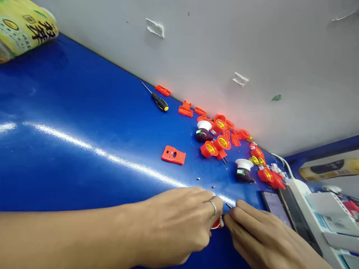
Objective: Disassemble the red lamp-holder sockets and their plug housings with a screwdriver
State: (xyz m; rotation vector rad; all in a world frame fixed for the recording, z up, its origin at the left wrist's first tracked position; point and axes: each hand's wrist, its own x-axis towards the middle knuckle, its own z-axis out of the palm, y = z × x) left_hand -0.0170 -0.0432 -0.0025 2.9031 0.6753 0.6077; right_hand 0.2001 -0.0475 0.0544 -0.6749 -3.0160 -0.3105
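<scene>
My left hand (pixel 182 220), a ring on one finger, is closed around a red plastic part (pixel 217 224) at the lower middle. White wire shows at that part's edge; most of it is hidden under my fingers. Close beside it, my right hand (pixel 258 233) has its fingers pinched together. A short thin metal piece (pixel 228 205) sticks out at its fingertips, and the rest of that piece is covered. Above my hands lie two small screws, one screw (pixel 198 178) left of the other screw (pixel 213 186). A flat red plastic cover (pixel 173 155) with cut-out holes lies farther up.
A black-and-yellow screwdriver (pixel 159 102) lies near the wall. Several red lamp sockets (pixel 223 142) and two dark pieces with white flared tops, one white-topped piece (pixel 244 170) nearer me, are heaped to the right. A phone (pixel 276 207) and white rack (pixel 316 213) stand right; a yellow container (pixel 26 31) upper left.
</scene>
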